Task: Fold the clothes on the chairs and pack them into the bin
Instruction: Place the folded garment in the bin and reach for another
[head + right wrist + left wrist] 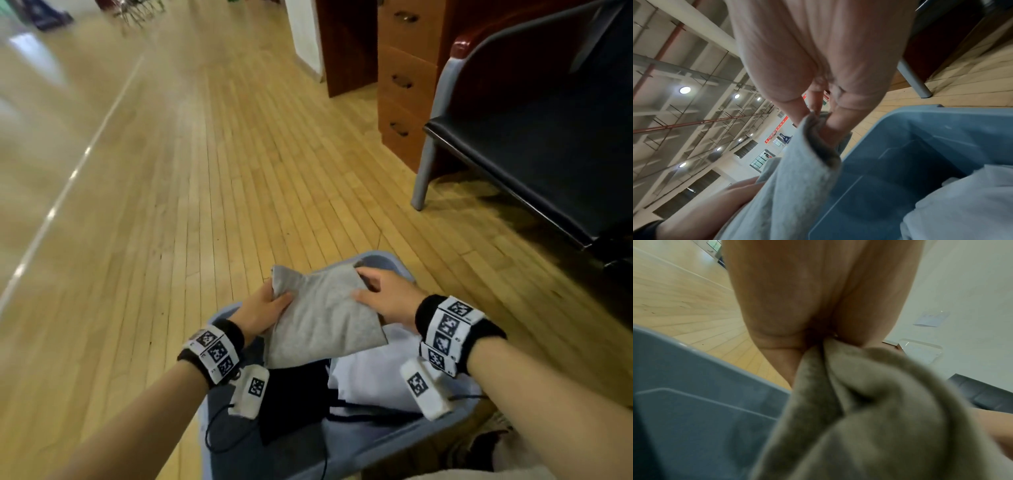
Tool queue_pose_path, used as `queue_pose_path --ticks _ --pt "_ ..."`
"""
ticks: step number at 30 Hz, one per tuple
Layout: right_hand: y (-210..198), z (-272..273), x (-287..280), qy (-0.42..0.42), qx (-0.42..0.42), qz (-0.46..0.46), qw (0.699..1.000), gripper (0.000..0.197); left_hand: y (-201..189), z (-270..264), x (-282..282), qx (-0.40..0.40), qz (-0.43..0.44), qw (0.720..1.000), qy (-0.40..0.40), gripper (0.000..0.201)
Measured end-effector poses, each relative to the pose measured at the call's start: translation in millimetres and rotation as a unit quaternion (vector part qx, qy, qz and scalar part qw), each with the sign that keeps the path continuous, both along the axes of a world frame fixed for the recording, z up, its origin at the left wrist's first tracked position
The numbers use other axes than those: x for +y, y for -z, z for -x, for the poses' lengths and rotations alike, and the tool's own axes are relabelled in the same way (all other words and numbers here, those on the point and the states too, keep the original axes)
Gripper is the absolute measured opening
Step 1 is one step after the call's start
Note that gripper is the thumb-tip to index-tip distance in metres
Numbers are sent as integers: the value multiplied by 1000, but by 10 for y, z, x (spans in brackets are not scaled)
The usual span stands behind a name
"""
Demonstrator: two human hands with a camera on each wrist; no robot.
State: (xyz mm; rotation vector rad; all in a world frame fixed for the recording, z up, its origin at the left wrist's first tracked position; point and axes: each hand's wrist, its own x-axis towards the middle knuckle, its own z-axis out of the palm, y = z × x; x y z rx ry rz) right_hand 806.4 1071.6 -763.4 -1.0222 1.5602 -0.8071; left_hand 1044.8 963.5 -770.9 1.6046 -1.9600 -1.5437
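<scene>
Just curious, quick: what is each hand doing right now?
Left hand: grips the folded grey garment.
Right hand: grips the same garment's other side, over the blue bin.

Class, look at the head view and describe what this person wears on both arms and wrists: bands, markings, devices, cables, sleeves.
Both forearms are bare, with no sleeves. The left wrist and right wrist each carry a black band wrapped with a white strip of black-and-white square markers. Below each band hangs a small white box, left and right, bearing one such marker. A thin black cable loops from the left box.
</scene>
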Motion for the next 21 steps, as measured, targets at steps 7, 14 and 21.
queue_pose_path --ticks 7,14,21 --pt "48 -316 -114 -69 15 -3 997 37 -26 -437 -20 -131 55 989 36 34" --pt "139 -414 -210 -189 161 -89 965 56 -86 -814 -43 -341 -66 937 29 37" --pt "188 -184 -90 -144 127 -85 978 28 -72 -449 9 -293 -73 952 47 29"
